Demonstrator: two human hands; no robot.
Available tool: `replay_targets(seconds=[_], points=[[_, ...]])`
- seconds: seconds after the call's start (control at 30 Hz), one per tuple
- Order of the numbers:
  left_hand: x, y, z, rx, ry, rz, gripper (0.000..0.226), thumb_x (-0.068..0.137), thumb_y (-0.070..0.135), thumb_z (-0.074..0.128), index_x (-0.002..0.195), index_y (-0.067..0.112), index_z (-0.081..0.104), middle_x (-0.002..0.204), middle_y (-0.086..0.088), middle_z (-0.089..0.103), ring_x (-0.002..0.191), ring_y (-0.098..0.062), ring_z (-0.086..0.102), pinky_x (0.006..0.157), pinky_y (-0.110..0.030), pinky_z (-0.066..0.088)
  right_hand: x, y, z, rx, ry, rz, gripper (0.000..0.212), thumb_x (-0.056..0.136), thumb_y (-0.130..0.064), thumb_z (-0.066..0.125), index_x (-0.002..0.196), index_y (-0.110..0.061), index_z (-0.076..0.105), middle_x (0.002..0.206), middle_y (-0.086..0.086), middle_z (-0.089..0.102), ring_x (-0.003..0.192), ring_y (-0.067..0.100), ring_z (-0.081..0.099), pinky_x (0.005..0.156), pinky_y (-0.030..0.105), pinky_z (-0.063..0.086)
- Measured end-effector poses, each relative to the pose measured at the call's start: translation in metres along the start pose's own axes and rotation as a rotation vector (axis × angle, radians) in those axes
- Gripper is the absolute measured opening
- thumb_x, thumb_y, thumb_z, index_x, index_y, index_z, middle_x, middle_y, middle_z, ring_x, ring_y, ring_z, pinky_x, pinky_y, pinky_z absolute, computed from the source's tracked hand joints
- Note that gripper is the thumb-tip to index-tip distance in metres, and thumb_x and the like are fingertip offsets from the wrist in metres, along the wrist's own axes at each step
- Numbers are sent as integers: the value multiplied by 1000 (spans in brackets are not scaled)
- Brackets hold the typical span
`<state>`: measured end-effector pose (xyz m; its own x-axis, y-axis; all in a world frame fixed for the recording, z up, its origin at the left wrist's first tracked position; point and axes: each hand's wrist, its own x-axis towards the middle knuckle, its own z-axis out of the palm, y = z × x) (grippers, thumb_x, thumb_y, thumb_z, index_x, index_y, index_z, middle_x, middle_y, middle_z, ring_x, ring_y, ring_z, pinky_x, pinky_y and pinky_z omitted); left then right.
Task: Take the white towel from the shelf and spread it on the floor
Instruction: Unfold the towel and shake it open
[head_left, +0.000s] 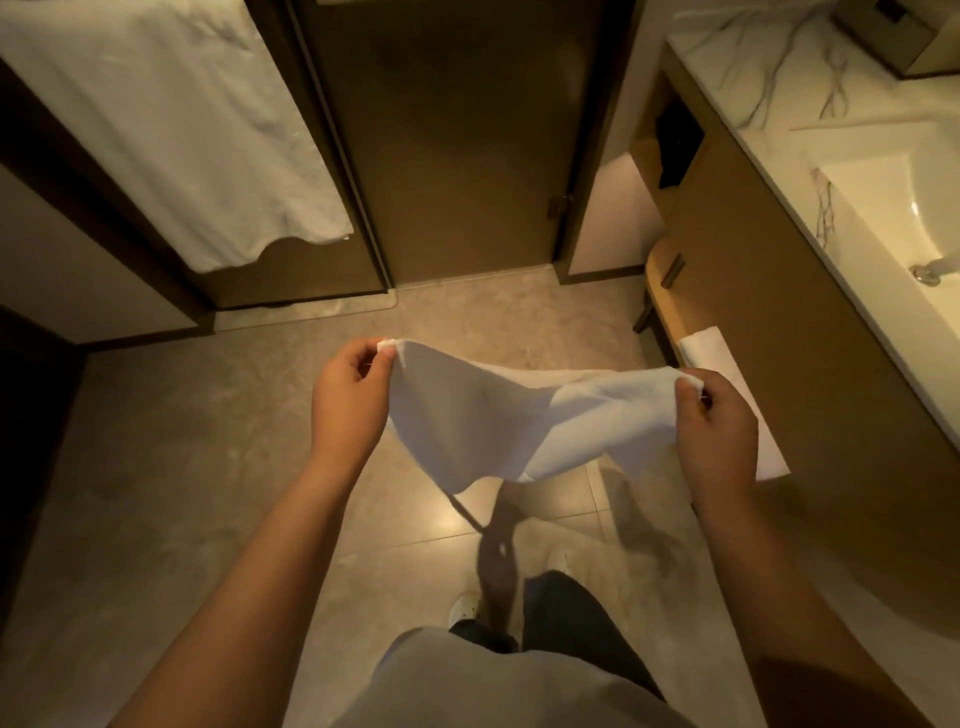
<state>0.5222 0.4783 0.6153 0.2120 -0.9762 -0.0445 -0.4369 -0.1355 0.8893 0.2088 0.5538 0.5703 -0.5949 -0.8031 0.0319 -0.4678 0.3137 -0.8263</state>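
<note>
The white towel (498, 421) hangs unfolded in the air between my two hands, above the beige tiled floor (208, 493). My left hand (350, 395) pinches its upper left corner. My right hand (719, 421) pinches the upper right corner. The cloth sags in the middle, and its lower edge dangles above my feet without touching the tiles.
A brown door (457, 145) stands straight ahead. Another large white towel (171, 130) hangs at the upper left. On the right is a wooden vanity (779, 312) with a marble top and sink (914, 208); a second white towel (727, 374) lies on its low shelf. My shoes (467, 605) are below.
</note>
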Motion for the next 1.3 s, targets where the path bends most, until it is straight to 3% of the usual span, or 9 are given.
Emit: replay_targets(seconds=[0.23, 0.43, 0.57, 0.8, 1.1, 1.3], points=[[40, 18, 42, 20, 94, -37, 19, 96, 27, 49, 102, 24, 67, 91, 11, 65, 85, -4, 60, 67, -21, 45, 99, 6, 25, -101, -157, -42, 34, 96, -45, 43, 120, -26, 58, 114, 2, 64, 99, 19, 59, 87, 46, 52], [78, 45, 80, 2, 169, -68, 19, 96, 28, 50, 102, 24, 68, 89, 12, 66, 83, -2, 61, 69, -24, 47, 181, -5, 39, -86, -224, -142, 26, 97, -42, 43, 113, -30, 59, 100, -11, 58, 90, 11, 56, 76, 35, 52], [96, 51, 94, 13, 225, -87, 15, 95, 26, 52, 96, 26, 67, 86, 16, 66, 80, 1, 61, 66, -20, 45, 215, -12, 54, -75, -237, -184, 23, 96, -41, 43, 109, -32, 61, 89, -23, 50, 79, 1, 52, 64, 18, 41], [139, 52, 96, 14, 243, -114, 16, 96, 28, 51, 99, 29, 66, 89, 15, 66, 82, -1, 61, 66, -20, 45, 253, -27, 84, -89, -272, -179, 23, 97, -38, 44, 111, -29, 60, 96, -12, 55, 76, 2, 50, 60, 15, 35], [251, 41, 83, 5, 146, -79, 17, 96, 26, 50, 94, 27, 67, 83, 14, 66, 76, 5, 60, 64, -21, 45, 298, -73, 144, -77, -267, -153, 27, 99, -34, 42, 117, -22, 59, 105, -2, 60, 92, 14, 55, 72, 24, 44], [323, 33, 72, 34, 75, -50, 15, 95, 26, 51, 92, 31, 65, 83, 21, 62, 78, 16, 55, 63, -15, 40, 327, -111, 192, -87, -270, -101, 27, 100, -33, 41, 117, -20, 56, 111, 7, 62, 101, 23, 58, 87, 41, 51]])
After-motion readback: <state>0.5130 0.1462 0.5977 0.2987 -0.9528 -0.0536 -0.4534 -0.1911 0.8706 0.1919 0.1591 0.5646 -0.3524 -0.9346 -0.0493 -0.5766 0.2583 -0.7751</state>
